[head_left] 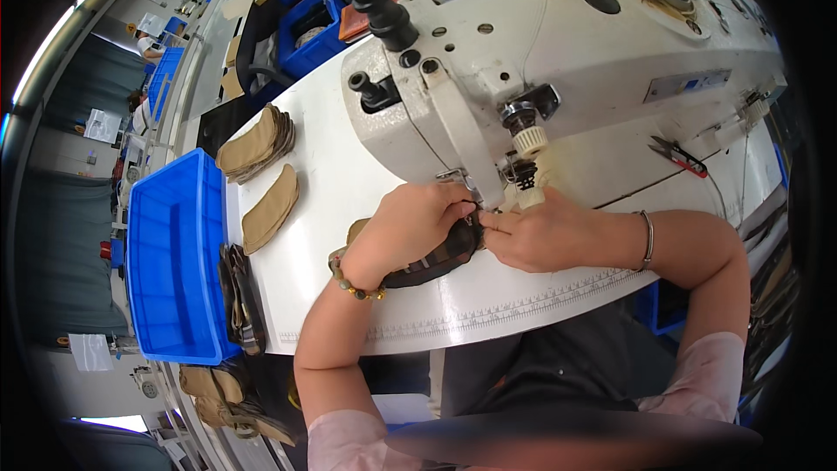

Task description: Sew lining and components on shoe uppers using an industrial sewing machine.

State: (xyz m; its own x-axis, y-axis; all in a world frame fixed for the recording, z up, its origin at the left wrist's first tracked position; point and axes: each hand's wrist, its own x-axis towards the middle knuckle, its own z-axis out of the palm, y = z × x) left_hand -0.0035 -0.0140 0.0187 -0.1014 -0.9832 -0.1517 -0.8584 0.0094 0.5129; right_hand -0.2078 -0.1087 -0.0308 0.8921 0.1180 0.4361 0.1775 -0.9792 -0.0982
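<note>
At the needle area of the white sewing machine (602,87), both hands are close together over a dark plaid fabric piece (449,257) with a tan part. My left hand (410,222), a beaded bracelet on its wrist, pinches the upper edge of the piece with closed fingertips. My right hand (549,231), with a metal bangle behind it, grips the right end of the same piece beside the presser foot. The fingers hide the exact stitching spot. Much of the fabric's left side lies under my left hand and wrist.
A stack of curved tan pieces (257,144) and one single tan piece (270,209) lie left on the table. An open blue bin (174,262) stands at the table's left edge, with folded plaid pieces (241,296) beside it. Red-handled thread snips (680,157) rest on the right.
</note>
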